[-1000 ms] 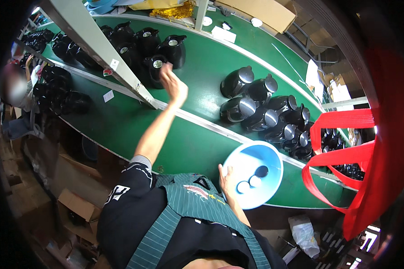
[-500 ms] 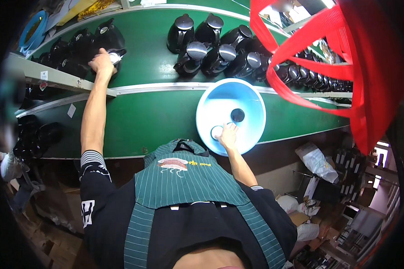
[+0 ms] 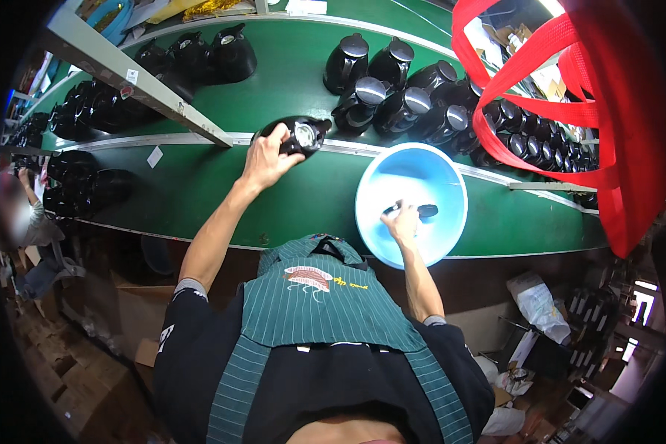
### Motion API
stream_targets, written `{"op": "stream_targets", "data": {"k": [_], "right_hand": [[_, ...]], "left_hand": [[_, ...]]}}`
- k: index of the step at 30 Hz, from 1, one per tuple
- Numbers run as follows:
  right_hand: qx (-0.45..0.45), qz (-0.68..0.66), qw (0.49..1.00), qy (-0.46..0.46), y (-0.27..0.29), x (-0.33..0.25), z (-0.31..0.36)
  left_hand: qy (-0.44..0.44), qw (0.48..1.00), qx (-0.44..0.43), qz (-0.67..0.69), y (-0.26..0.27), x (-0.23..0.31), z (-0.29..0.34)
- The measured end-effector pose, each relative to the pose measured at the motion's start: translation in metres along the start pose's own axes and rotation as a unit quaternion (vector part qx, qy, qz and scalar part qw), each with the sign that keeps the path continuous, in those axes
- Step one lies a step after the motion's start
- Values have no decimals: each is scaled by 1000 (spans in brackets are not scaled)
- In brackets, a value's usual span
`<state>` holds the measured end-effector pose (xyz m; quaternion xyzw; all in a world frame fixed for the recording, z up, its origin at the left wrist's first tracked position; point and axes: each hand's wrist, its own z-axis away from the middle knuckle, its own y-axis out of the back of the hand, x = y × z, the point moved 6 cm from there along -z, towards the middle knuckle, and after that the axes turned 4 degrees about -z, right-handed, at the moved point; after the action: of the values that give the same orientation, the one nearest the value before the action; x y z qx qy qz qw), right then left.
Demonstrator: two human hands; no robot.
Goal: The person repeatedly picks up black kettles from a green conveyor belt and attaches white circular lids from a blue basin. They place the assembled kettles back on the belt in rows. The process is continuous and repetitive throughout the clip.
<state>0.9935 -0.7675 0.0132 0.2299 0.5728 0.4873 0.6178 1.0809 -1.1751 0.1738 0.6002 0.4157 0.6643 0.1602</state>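
My left hand (image 3: 265, 159) grips an open-topped black jug (image 3: 287, 127), tilted over the front rail of the green surface with its pale round mouth showing. Inside the light blue basin (image 3: 444, 177), my right hand (image 3: 405, 224) is closed on a small round lid (image 3: 390, 209), partly covered by my fingers. Beside those fingers, a dark round lid (image 3: 427, 211) is in the basin. Right of the held jug stand several black jugs with grey lids (image 3: 361, 100). More black jugs without lids (image 3: 231, 55) stand farther back on the left.
A metal beam (image 3: 155, 85) slants across the left side of the green work surface (image 3: 200, 185). Red straps (image 3: 540, 115) hang at the upper right. Dark jugs (image 3: 89, 185) crowd the lower left level. Another person (image 3: 33, 214) is at the left edge.
My left hand has brought the jug rightward and nearer from the back left group. My right hand has closed on a lid in the basin. The whole view has shifted.
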Motion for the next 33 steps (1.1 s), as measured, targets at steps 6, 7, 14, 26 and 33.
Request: {"op": "stream_targets", "data": {"k": [6, 7, 14, 26, 33], "right_hand": [[51, -578, 804, 130, 46, -170, -1], [55, -608, 778, 151, 46, -195, 0], [8, -280, 910, 306, 69, -251, 5], [-44, -3, 860, 508, 70, -266, -4], [-75, 88, 805, 582, 77, -274, 11]], "left_hand": [[-33, 998, -46, 34, -4, 36, 22], [-40, 997, -48, 47, -6, 38, 23], [-70, 995, -74, 12, 6, 52, 23], [-133, 979, -137, -70, 12, 50, 8], [-130, 950, -284, -28, 11, 50, -14]]}}
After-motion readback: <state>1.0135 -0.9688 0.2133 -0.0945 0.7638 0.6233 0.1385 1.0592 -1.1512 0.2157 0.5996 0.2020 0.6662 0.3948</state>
